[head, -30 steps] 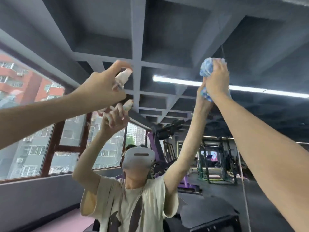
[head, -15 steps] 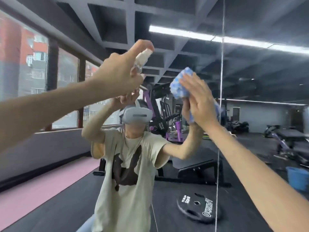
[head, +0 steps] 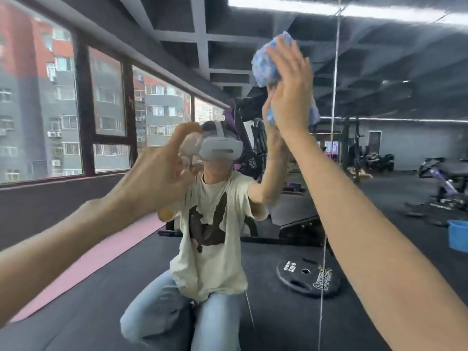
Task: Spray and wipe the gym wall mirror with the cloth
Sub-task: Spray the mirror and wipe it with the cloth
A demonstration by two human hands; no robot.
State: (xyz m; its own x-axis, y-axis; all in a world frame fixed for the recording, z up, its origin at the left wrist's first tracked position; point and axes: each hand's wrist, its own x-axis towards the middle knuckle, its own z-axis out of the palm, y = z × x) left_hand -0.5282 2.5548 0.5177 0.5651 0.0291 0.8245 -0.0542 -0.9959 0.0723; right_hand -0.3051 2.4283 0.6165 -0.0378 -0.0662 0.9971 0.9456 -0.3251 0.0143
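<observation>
The wall mirror (head: 385, 158) fills the view and reflects me kneeling in front of it. With flat, straight fingers, my right hand (head: 291, 92) presses a bunched blue and white cloth (head: 266, 64) against the glass, high up and just left of a vertical mirror seam (head: 334, 97). Lower and to the left, my left hand (head: 152, 173) grips a small pale spray bottle (head: 189, 148), which is blurred and points toward the glass. Most of the bottle is hidden by my fingers.
The mirror reflects a black weight plate (head: 307, 277) on the dark floor, a blue bucket (head: 458, 234) at the right edge, a bench and gym machines behind me. Large windows (head: 109, 97) run along the left wall above a pink floor strip (head: 101, 252).
The view has tilted down from the ceiling's reflection to the floor's. My left hand with the bottle has come down toward the middle. My right hand has kept the cloth on the glass, its fingers now flatter.
</observation>
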